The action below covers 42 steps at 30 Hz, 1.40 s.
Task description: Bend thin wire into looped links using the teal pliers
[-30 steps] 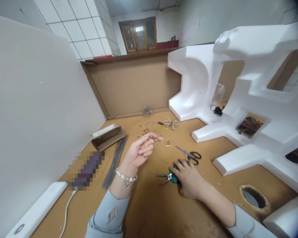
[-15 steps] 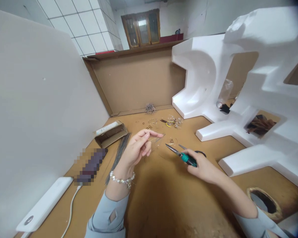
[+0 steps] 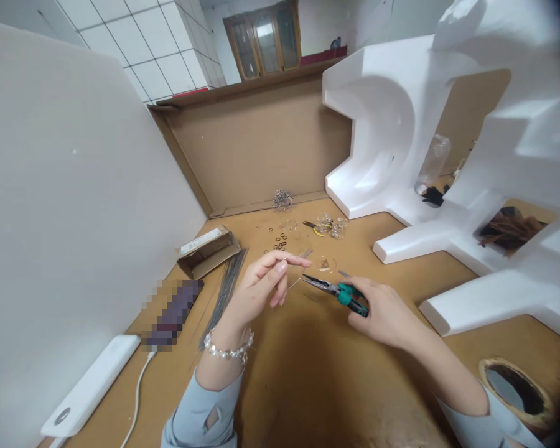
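Brown tabletop (image 3: 308,386); left hand (image 3: 264,283) pinches wire (image 3: 295,283); right hand (image 3: 385,311) holds pliers (image 3: 345,297).

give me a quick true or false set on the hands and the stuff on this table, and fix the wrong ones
1. The right hand holds the green-and-black pliers. True.
2. The left hand holds a thin wire. True.
3. The bracelet is on the right wrist. False: it is on the left wrist.
4. The grey rods are stacked inside the small cardboard box. False: they lie on the table beside it.
5. The yellow-handled tool lies beside a heap of small shiny pieces. True.
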Available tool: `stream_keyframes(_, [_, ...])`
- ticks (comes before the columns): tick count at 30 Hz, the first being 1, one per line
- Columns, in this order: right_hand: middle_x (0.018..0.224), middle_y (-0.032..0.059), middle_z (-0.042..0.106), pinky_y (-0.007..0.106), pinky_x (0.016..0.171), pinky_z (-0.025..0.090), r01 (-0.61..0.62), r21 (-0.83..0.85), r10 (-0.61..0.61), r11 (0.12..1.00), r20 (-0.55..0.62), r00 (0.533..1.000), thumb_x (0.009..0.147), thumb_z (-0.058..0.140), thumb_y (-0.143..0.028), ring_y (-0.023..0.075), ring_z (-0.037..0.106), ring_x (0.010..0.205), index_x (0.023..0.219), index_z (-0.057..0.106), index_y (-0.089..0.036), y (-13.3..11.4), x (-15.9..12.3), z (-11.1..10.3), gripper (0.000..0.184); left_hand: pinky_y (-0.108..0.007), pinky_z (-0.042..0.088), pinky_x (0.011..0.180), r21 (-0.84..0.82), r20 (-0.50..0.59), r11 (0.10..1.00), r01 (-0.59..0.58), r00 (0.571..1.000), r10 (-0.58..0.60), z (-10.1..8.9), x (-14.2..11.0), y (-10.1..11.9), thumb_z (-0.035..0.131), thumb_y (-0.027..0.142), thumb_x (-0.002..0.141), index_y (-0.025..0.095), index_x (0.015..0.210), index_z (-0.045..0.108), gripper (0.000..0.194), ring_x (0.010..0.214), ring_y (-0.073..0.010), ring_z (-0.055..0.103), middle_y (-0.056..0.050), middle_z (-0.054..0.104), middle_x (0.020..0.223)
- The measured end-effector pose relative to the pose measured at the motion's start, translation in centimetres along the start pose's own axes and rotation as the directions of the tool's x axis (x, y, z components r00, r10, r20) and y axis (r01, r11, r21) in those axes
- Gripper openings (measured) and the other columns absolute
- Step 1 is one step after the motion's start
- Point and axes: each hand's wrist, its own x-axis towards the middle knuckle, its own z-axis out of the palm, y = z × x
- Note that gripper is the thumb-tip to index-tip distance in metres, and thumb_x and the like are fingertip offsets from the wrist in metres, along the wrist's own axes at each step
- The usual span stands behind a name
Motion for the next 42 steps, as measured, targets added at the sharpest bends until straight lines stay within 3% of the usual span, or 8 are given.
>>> stream_keyframes(7, [0.09, 0.0038, 0.066, 0.028, 0.066, 0.04, 0.008, 0.003, -0.008, 1.0, 0.004, 1.0, 0.063, 0.052, -0.021, 0.0198, 0.06, 0.074, 0.107, 0.057, -0.023, -0.07, -0.12, -0.16, 0.044, -0.02, 0.034, 0.039, -0.055, -0.039, 0.998, 0.044, 0.998, -0.046, -0.11, 0.01, -0.24, 0.06, 0.029, 0.079, 0.015, 0.091, 0.064, 0.019, 0.036, -0.0027, 0.034, -0.009, 0.07, 0.083])
stream_keyframes(19, [0.095, 0.0044, 0.066, 0.029, 0.066, 0.04, 0.016, -0.02, -0.016, 1.0, -0.011, 1.0, 0.063, 0.052, -0.021, 0.0202, 0.06, 0.075, 0.108, 0.056, -0.024, -0.26, -0.26, -0.18, 0.046, -0.022, 0.036, 0.041, -0.002, -0.036, 0.999, 0.032, 0.999, -0.032, 0.17, -0.14, -0.06, 0.06, 0.03, 0.079, 0.017, 0.091, 0.065, 0.018, 0.036, -0.0032, 0.035, -0.008, 0.07, 0.085])
stream_keyframes(33, [0.086, 0.002, 0.067, 0.028, 0.065, 0.039, 0.011, -0.058, -0.011, 0.998, -0.013, 1.0, 0.064, 0.051, -0.021, 0.0194, 0.06, 0.071, 0.105, 0.058, -0.023, -0.67, -0.45, -0.48, 0.041, -0.019, 0.036, 0.04, 0.125, 0.081, 0.99, -0.071, 0.995, 0.062, 0.15, -0.09, -0.3, 0.049, 0.032, 0.086, 0.013, 0.099, 0.062, 0.026, 0.035, -0.0031, 0.034, -0.006, 0.067, 0.069])
stream_keyframes(42, [0.082, 0.0012, 0.067, 0.027, 0.063, 0.039, 0.004, -0.104, -0.007, 0.995, -0.023, 1.0, 0.065, 0.048, -0.02, 0.0191, 0.061, 0.07, 0.1, 0.06, -0.024, -1.02, -0.57, -0.7, 0.037, -0.019, 0.034, 0.039, 0.159, 0.101, 0.978, -0.136, 0.987, 0.121, 0.27, -0.34, -0.43, 0.047, 0.031, 0.088, 0.013, 0.099, 0.061, 0.025, 0.038, -0.0026, 0.035, -0.011, 0.069, 0.086])
